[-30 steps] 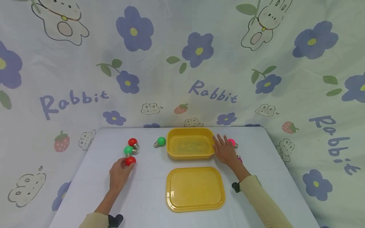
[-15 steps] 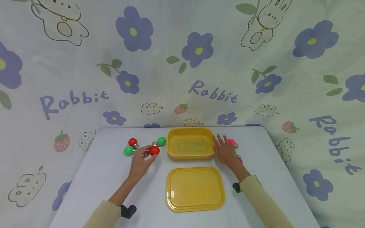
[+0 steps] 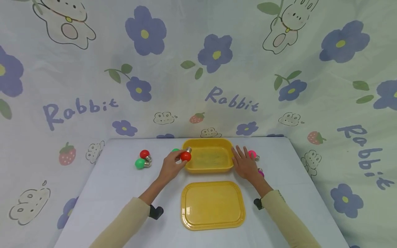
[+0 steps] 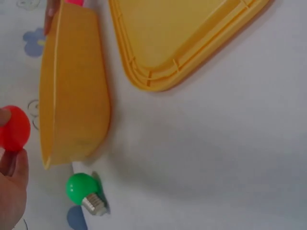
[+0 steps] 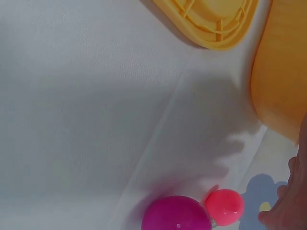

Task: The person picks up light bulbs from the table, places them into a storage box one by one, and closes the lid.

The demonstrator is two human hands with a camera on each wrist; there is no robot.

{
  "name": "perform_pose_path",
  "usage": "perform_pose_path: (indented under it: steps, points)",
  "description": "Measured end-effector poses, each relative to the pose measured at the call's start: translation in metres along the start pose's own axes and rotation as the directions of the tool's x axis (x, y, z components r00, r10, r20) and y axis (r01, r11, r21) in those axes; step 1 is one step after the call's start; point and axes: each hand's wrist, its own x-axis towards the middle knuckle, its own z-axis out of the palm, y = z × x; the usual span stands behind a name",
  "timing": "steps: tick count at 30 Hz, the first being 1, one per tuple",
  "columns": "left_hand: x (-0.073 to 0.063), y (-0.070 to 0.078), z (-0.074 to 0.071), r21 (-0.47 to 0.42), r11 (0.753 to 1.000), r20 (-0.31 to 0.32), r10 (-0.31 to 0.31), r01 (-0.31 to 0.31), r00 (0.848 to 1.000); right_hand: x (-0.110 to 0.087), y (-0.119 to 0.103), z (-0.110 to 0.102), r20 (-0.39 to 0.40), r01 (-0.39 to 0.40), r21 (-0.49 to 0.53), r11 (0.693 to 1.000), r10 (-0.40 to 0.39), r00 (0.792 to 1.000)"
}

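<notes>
My left hand [image 3: 171,166] pinches a red light bulb [image 3: 186,156] by its round part, metal base tilted up, over the left rim of the yellow container [image 3: 207,170]. In the left wrist view the red bulb [image 4: 15,128] shows between thumb and fingers, raised beside the container wall [image 4: 81,91]. My right hand [image 3: 246,165] rests with straight, spread fingers against the container's right rim. A green bulb [image 4: 82,188] lies on the table just left of the container, partly hidden behind my left hand in the head view. No bulb shows inside the container.
A yellow lid [image 3: 213,206] lies in front of the container. Farther left lie another red bulb [image 3: 144,154] and a green bulb [image 3: 140,163]. Beyond my right hand are a pink bulb [image 5: 224,207] and a purple bulb [image 5: 176,214]. A patterned cloth hangs behind the table.
My left hand has carried the red bulb from the left group rightward, past the nearer green bulb, to the container's left rim. My right hand has stayed at the right rim.
</notes>
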Motion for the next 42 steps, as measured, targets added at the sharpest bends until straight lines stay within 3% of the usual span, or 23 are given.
perform_pose_path:
  steps: [9, 20, 25, 34, 42]
  points:
    - [0.022, 0.006, 0.023, -0.028, 0.998, 0.089, 0.063, -0.061, 0.994, 0.005, 0.005, 0.003, -0.011, 0.008, -0.023, 1.000, -0.008, 1.000]
    - [0.048, 0.007, 0.050, 0.083, 0.996, 0.205, 0.024, -0.042, 0.979, 0.004, 0.006, 0.003, -0.016, 0.004, -0.024, 1.000, -0.004, 1.000]
    - [0.058, 0.007, 0.063, 0.112, 0.992, 0.254, 0.036, -0.066, 0.966, 0.003, 0.006, 0.003, -0.017, -0.004, -0.020, 1.000, 0.004, 1.000]
    - [0.062, 0.013, 0.083, 0.116, 0.991, 0.319, 0.030, -0.070, 0.947, 0.001, 0.004, 0.006, -0.020, 0.000, -0.015, 1.000, 0.000, 1.000]
    - [0.063, 0.020, 0.096, 0.171, 0.982, 0.359, 0.011, -0.078, 0.933, 0.001, 0.002, 0.006, -0.008, -0.013, -0.018, 1.000, 0.013, 1.000]
